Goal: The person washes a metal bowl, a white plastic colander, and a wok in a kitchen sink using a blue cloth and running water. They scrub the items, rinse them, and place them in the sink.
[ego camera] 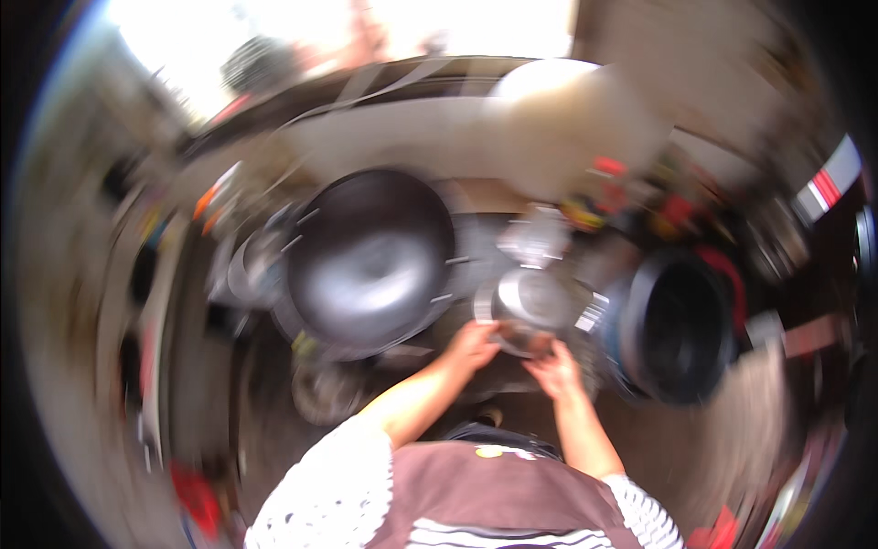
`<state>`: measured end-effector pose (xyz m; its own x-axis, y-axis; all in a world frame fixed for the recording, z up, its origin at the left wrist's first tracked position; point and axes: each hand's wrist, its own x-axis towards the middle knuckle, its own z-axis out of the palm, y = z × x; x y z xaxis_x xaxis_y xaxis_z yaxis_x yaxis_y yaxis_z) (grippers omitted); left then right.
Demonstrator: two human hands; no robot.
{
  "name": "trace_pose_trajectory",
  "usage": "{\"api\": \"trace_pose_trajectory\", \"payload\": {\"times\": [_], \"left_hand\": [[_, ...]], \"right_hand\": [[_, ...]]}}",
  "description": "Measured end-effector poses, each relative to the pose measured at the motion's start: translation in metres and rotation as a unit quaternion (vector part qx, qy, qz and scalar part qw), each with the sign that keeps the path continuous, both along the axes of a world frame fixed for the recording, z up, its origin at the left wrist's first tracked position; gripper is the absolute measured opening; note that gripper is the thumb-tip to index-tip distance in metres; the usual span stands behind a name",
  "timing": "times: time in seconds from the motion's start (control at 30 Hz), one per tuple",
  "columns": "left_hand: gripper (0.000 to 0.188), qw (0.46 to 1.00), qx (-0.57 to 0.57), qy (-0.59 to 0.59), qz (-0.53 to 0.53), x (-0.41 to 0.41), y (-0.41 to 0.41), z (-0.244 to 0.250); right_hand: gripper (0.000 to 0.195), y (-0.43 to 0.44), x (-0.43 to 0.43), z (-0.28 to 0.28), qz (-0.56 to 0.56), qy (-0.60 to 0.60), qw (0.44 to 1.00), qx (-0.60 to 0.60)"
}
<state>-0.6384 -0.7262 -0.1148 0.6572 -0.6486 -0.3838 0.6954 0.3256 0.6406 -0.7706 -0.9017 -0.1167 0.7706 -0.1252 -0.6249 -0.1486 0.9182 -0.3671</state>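
A round, shiny metal vessel [531,298], a pot or bowl, is held between my two hands in front of my apron. My left hand [478,344] grips its near left edge. At its near right edge are the fingers of my right hand [557,369]. Motion blur hides what, if anything, is inside the vessel. To the left sits a large dark wok [374,257] with a bright sheen across its bottom. Just beyond the vessel is a blurred silvery object [535,237].
A deep black-lined bin or bucket [686,329] stands at the right. Behind is a big pale rounded object [576,130] near a bright window [480,27]. Left of the wok lies a metal container [257,267]. Blurred red and yellow items [603,185] crowd the back right.
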Motion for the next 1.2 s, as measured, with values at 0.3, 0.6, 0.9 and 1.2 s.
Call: {"api": "trace_pose_trajectory", "payload": {"times": [0.3, 0.6, 0.9, 1.2], "left_hand": [[0.039, 0.922, 0.376, -0.043, -0.083, -0.044, 0.016, 0.078], [0.043, 0.968, 0.244, 0.056, -0.007, -0.103, 0.274, 0.088], [0.020, 0.911, 0.082, 0.160, 0.372, -0.193, 0.672, 0.109], [0.026, 0.866, 0.006, 0.089, 0.492, -0.162, 0.864, 0.160]], "right_hand": [[0.035, -0.001, -0.001, -0.044, 0.024, 0.018, 1.000, 0.007], [0.015, 0.001, 0.003, -0.064, 0.095, 0.091, 0.952, -0.277], [0.011, 0.241, 0.033, -0.095, 0.092, -0.030, 0.713, -0.695], [0.046, 0.636, 0.160, 0.050, 0.300, -0.120, 0.777, -0.540]]}}
